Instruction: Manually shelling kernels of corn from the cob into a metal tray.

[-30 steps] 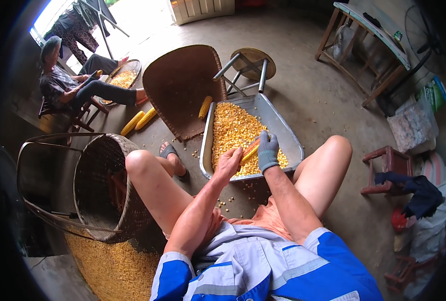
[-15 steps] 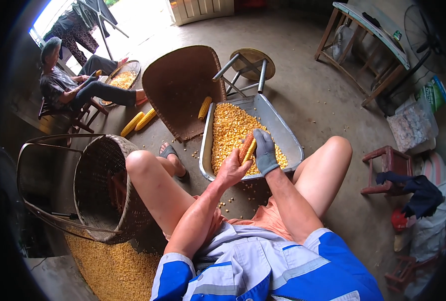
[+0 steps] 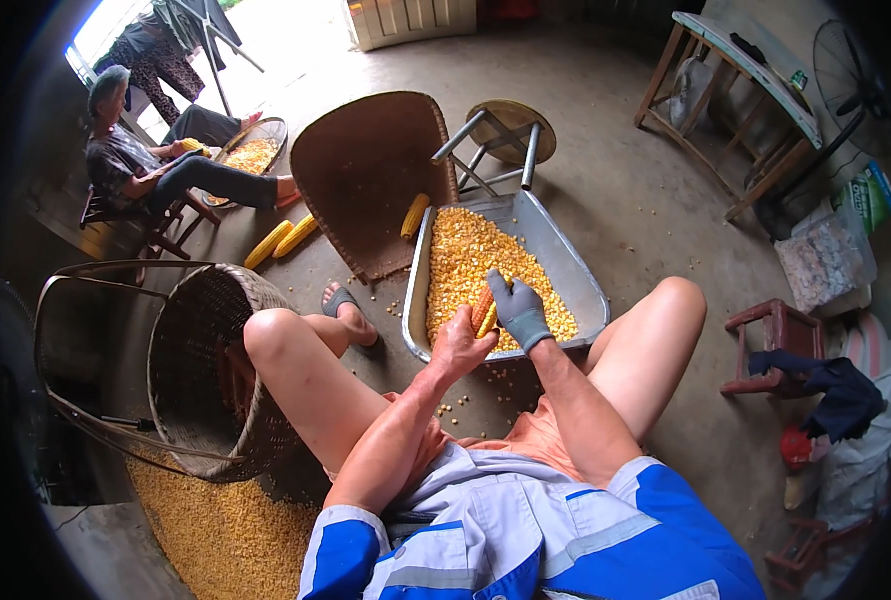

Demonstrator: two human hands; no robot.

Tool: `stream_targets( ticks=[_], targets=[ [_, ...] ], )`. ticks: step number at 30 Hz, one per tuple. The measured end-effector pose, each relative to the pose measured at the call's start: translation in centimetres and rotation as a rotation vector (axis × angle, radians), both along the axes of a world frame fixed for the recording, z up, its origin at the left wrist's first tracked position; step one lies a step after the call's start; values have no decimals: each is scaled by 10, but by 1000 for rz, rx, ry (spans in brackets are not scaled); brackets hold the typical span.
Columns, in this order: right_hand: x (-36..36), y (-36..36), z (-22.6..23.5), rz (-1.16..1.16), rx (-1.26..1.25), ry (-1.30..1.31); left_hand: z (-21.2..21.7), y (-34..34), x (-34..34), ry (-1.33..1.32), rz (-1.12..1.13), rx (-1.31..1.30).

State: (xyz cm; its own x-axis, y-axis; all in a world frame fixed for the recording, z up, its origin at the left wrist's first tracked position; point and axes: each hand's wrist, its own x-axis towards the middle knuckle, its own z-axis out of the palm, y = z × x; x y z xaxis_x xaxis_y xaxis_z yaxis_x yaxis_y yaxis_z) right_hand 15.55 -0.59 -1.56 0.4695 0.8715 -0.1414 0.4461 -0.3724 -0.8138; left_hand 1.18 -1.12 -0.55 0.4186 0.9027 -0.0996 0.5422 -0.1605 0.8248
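Note:
My left hand (image 3: 461, 343), bare, is closed around the lower end of a corn cob (image 3: 483, 311) that is partly stripped to its reddish core, with yellow kernels left along one side. My right hand (image 3: 521, 308), in a grey glove, grips the same cob from the right, its thumb pointing up along it; part of its grip is hidden. Both hands are above a grey metal tub (image 3: 562, 262) between my knees. Loose yellow kernels (image 3: 470, 250) lie heaped in the tub, mostly on its left side.
Beyond the tub are a brown woven scoop (image 3: 365, 170) with a whole cob (image 3: 414, 215) and a tipped stool (image 3: 505, 130). At left, a wicker basket (image 3: 200, 350) lies by a kernel heap (image 3: 225, 530). Another person (image 3: 135, 160) sits far left, handling corn. A red stool (image 3: 775, 345) stands right.
My hands and the cob have dropped slightly toward me. My gloved thumb now stands up along the cob, where the fingers lay over its top before. The view has shifted slightly.

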Motion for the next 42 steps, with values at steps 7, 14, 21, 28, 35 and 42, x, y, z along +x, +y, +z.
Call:
stream_targets(
  ticks=[7, 14, 21, 28, 35, 42],
  targets=[
    [-4, -2, 5, -45, 39, 48, 8, 0, 3, 61, 22, -15],
    [-2, -4, -2, 47, 168, -20, -7, 9, -9, -69, -58, -160],
    [-5, -1, -15, 76, 421, 163, -4, 8, -10, -588, -57, -759],
    [1, 9, -41, -89, 198, 752, 8, 5, -4, -575, 35, -693],
    [2, 4, -7, -15, 203, 260, -25, 8, -11, -154, 10, -141],
    [8, 10, -36, -74, 199, 354, -15, 11, -7, -337, 21, -535]
  ],
)
